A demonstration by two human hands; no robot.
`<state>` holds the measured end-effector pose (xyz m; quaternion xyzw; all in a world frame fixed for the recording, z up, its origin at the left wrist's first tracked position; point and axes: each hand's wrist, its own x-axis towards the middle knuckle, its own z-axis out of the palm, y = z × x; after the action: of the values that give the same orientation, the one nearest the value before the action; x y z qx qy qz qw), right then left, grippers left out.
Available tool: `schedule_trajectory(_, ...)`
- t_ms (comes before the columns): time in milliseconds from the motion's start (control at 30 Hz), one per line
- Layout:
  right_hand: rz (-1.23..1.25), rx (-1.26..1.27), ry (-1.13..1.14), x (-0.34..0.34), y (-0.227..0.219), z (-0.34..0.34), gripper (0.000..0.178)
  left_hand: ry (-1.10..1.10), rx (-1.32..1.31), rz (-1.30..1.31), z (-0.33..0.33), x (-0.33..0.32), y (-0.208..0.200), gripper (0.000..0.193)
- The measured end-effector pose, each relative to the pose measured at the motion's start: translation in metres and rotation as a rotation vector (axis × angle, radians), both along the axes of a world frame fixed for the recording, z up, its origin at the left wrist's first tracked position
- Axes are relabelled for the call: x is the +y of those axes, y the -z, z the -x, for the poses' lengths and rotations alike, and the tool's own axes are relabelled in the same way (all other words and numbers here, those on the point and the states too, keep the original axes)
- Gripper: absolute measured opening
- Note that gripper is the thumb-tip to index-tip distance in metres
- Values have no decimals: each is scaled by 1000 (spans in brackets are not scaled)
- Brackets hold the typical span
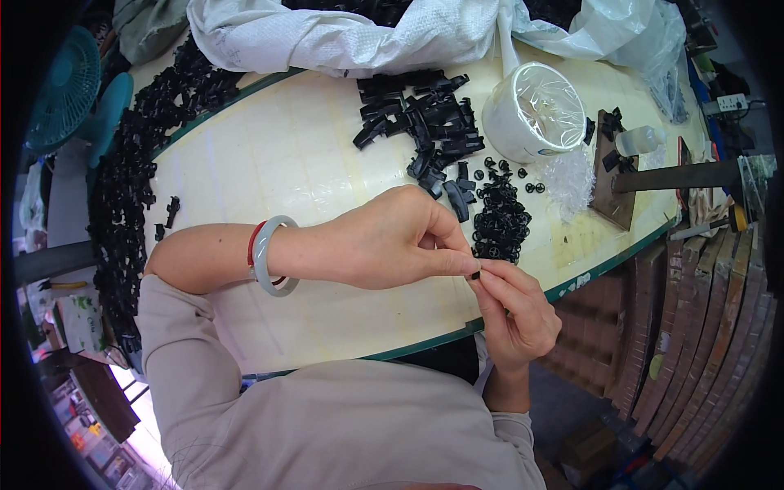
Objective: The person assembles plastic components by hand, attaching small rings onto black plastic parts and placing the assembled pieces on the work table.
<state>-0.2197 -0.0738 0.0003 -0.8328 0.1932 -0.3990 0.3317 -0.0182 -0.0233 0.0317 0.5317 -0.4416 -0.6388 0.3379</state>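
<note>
My left hand (384,241) reaches across the table with thumb and forefinger pinched together. Its fingertips meet those of my right hand (516,314), which is also closed in a pinch. Between them shows a bit of a small black part (474,276); the fingers hide most of it, so its exact shape cannot be told. Just beyond the fingertips lies a pile of small round black plastic rings (500,220). Farther back is a heap of longer black plastic pieces (429,122).
A white bucket (523,135) lined with clear plastic stands behind the ring pile. To its right are a metal stand (614,184) and a small translucent bottle (641,140). White woven sacks (343,37) lie along the back. Many black parts (122,220) line the left side.
</note>
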Motion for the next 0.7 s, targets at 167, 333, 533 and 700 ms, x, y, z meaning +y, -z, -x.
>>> schedule_trajectory(167,18,-23,17,2,1,-4,25,10,57,-32,-2,1,6,20)
schedule_trajectory(333,-6,-57,28,3,5,-7,22,128,-114,-15,-14,-7,-14,17)
schedule_trajectory(533,-201,-110,27,3,12,-2,18,10,-819,787,-31,2,-17,11)
schedule_trajectory(700,-233,-84,-18,7,18,1,19,189,-1018,665,-21,18,8,19)
